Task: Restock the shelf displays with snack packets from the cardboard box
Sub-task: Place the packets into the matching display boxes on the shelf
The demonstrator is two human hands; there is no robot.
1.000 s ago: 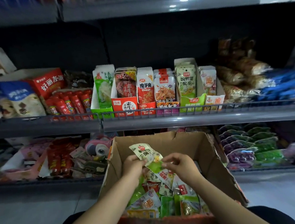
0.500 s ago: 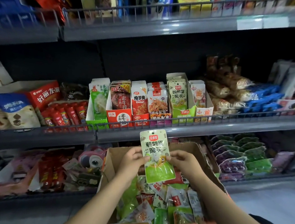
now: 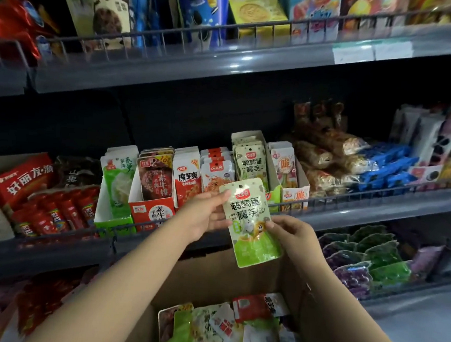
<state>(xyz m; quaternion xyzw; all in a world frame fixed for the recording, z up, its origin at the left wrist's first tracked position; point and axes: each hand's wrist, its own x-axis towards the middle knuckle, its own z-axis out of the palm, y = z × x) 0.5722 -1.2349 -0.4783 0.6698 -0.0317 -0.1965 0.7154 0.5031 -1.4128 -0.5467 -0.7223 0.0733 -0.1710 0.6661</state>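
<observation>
Green packet [image 3: 250,221]: both hands are holding it upright in front of the middle shelf's rail.
Left hand [image 3: 204,215]: fingers are curling round the packet's edge at 9 o'clock.
Right hand [image 3: 292,235]: fingertips are pinching the edge at 3 o'clock.
Display carton [image 3: 249,156]: matching packets are standing at 12 o'clock, just behind.
Cardboard box [image 3: 237,274]: is sitting open at 6 o'clock, loose packets lying inside.

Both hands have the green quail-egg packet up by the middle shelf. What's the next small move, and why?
Probably lift the green packet up and back into the display box directly behind it: the packets there show the same print. Left hand and right hand both pinch it upright, just below that box.
</observation>
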